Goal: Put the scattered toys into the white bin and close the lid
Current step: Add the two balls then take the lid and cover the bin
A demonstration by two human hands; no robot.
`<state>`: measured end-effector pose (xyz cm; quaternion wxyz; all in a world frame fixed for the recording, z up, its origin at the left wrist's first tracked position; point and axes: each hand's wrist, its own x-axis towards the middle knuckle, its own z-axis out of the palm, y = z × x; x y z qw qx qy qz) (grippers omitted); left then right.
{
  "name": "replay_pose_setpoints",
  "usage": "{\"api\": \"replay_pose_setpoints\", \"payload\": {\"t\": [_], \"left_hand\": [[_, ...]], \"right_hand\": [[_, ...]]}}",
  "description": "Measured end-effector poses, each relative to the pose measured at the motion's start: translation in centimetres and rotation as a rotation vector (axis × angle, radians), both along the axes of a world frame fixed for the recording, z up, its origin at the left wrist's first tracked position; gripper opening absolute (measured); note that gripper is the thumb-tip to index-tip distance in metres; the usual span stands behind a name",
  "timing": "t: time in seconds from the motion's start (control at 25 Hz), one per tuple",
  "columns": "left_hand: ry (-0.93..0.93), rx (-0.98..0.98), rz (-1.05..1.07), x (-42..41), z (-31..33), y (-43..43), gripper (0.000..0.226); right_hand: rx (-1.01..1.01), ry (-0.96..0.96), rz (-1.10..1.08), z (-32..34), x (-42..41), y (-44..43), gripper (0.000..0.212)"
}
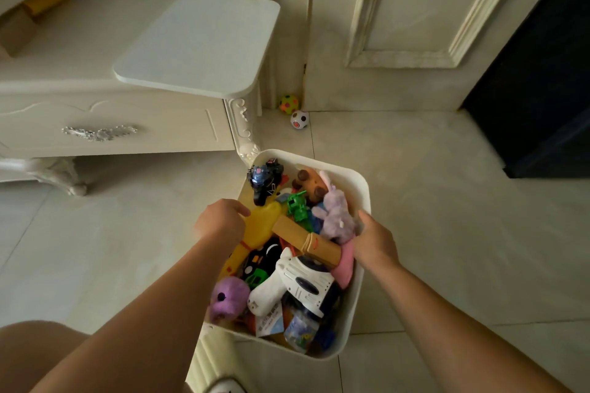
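1. The left hand curls over the nine-o'clock rim of the white bin, seemingly gripping it.
2. The bin, low at six o'clock, looks stiff and toy-heavy; opposite rims suit lifting.
3. Two light balls lie at its twelve o'clock.
4. The right hand clasps the three-o'clock rim.
5. Print on the package inside is unreadable.
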<state>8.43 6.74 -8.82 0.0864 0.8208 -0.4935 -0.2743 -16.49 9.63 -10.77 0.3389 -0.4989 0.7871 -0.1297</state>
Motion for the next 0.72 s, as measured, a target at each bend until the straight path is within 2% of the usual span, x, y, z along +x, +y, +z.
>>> {"api": "replay_pose_setpoints", "payload": {"t": [0.12,0.32,0.36,0.44,0.52,0.56,0.64,0.72], "left_hand": [[0.007,0.003,-0.135,-3.0,0.2,-1.6,0.061],[0.371,-0.015,-0.327,-9.7,0.1,-4.4,0.059],[0.362,-0.060,-0.390,-11.2,0.1,-4.6,0.058],[0.210,-0.191,-0.480,-13.1,-0.3,-4.2,0.063],[0.074,-0.281,-0.399,-13.6,-0.8,-2.4,0.074],[0.080,-0.269,-0.288,-13.6,-0.9,-1.0,0.078],[0.271,-0.124,-0.048,-14.2,-0.9,2.1,0.086],[0.576,0.028,0.049,-16.0,-0.6,4.9,0.086]], "right_hand": [[-0.031,-0.064,-0.142,-0.1,-2.8,0.2,0.052],[-0.063,-0.139,-0.509,-0.1,-9.5,1.0,0.053],[-0.079,-0.156,-0.583,0.0,-10.7,1.2,0.052],[-0.084,-0.196,-0.717,-0.9,-13.0,1.5,0.051],[-0.092,-0.251,-0.821,-1.8,-14.8,1.8,0.044],[-0.108,-0.305,-0.900,-1.9,-15.3,1.9,0.036],[-0.169,-0.414,-1.017,-0.8,-15.1,2.1,0.033],[-0.208,-0.520,-0.999,0.1,-14.3,2.8,0.043]]}}
